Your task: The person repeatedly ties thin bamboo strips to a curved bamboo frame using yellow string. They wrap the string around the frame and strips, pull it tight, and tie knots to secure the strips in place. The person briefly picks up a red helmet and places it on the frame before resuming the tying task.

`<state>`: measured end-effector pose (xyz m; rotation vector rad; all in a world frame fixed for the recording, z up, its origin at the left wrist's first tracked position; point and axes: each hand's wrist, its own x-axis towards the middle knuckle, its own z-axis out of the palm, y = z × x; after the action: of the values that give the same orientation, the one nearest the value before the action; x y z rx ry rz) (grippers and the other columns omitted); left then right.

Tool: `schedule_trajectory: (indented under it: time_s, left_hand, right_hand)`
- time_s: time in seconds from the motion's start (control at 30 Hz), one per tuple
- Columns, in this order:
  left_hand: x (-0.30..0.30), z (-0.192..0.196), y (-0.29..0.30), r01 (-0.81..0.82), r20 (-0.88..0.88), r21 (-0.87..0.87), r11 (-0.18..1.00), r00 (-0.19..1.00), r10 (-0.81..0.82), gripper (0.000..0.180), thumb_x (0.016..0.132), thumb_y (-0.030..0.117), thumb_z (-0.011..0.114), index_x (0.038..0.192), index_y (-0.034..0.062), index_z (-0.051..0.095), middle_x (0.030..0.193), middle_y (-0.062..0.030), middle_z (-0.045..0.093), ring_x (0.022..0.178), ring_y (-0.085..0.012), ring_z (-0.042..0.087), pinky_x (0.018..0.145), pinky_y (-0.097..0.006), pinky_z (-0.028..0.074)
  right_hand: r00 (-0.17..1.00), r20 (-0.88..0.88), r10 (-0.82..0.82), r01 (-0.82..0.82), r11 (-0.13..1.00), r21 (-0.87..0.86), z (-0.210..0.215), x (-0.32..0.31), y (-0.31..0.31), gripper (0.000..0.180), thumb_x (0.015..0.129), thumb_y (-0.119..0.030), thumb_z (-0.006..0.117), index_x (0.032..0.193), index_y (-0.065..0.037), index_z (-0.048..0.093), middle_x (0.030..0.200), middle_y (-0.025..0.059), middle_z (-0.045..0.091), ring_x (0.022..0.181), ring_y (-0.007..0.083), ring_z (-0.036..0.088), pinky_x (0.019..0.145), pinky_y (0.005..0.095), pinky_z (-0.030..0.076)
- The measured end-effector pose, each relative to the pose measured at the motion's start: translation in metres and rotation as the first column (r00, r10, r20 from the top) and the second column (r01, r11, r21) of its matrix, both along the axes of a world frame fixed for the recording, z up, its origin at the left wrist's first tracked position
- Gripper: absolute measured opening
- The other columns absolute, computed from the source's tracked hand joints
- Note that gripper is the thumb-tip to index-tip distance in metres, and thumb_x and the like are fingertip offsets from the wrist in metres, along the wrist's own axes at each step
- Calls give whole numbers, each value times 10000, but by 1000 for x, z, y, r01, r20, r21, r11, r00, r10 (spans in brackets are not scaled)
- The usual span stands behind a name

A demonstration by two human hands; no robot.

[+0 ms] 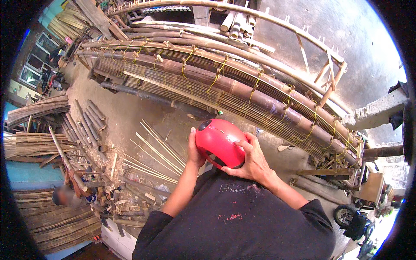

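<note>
In front of my chest I hold a glossy red rounded shell point(222, 141), whose exact kind I cannot make out. A black oval patch marks its upper left end, and a dark area shows along its lower edge. Against its left side rests my left hand point(195, 151), with the thumb pointing up and the other fingers mostly hidden. My right hand point(255, 161) grips the right side, thumb at the bottom edge and bent fingers on top. Both hands touch the shell, which is clear of the floor.
Beyond my hands stretches a long bamboo rack point(242, 89) tied with yellow cord. Thin bamboo strips point(160, 149) fan across the floor on the left, near bamboo poles point(82, 121). Another person point(69, 195) is at the far left. A motorbike point(357, 223) stands at lower right.
</note>
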<state>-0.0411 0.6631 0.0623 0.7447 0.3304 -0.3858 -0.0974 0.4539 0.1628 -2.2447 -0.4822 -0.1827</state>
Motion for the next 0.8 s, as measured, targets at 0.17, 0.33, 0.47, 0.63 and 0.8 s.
schedule_trajectory:
  time_s: [0.17, 0.33, 0.47, 0.63, 0.8]
  left_hand:
    - [-1, -8, -1, 19, -25, 2, 1000, 1000, -19, 665, 959, 640, 384, 1254, 81, 588, 1193, -119, 654, 1083, -273, 633, 948, -431, 494]
    - [-2, -4, -5, 27, -32, 18, 999, 999, -27, 701, 947, 667, 382, 1269, 78, 583, 1200, -125, 651, 1100, -274, 627, 952, -434, 494]
    - [-3, -7, -8, 37, -30, 8, 999, 999, -37, 703, 946, 669, 383, 1263, 75, 584, 1199, -127, 651, 1096, -277, 628, 952, -435, 494]
    - [-3, -9, -11, 24, -9, 7, 1000, 1000, -24, 688, 957, 656, 375, 1248, 71, 593, 1179, -128, 659, 1079, -276, 635, 950, -435, 494]
    - [-3, -5, -16, 18, 13, 13, 1000, 1000, -18, 681, 968, 644, 361, 1236, 65, 599, 1155, -126, 669, 1065, -275, 641, 946, -437, 495]
  right_hand:
    - [1000, 19, 14, -14, 1000, 7, -2, 0, -3, 1020, 581, -408, 931, 1366, -159, 328, 1315, 321, 382, 1211, 487, 445, 988, 560, 434]
    - [999, 35, 16, -16, 1000, 10, -1, -2, -6, 983, 595, -398, 919, 1336, -145, 325, 1320, 316, 386, 1206, 489, 445, 985, 561, 439]
    - [999, 48, 10, -11, 1000, 22, -3, -3, -9, 995, 595, -395, 920, 1342, -140, 314, 1320, 316, 387, 1207, 488, 446, 988, 557, 439]
    - [999, 52, 6, -7, 1000, 16, -5, -4, -13, 1045, 589, -407, 929, 1370, -148, 283, 1317, 324, 386, 1208, 490, 449, 983, 562, 438]
    - [999, 47, 2, -3, 1000, 29, -4, -5, -17, 1051, 589, -410, 929, 1374, -149, 280, 1320, 323, 385, 1209, 488, 450, 982, 563, 439]
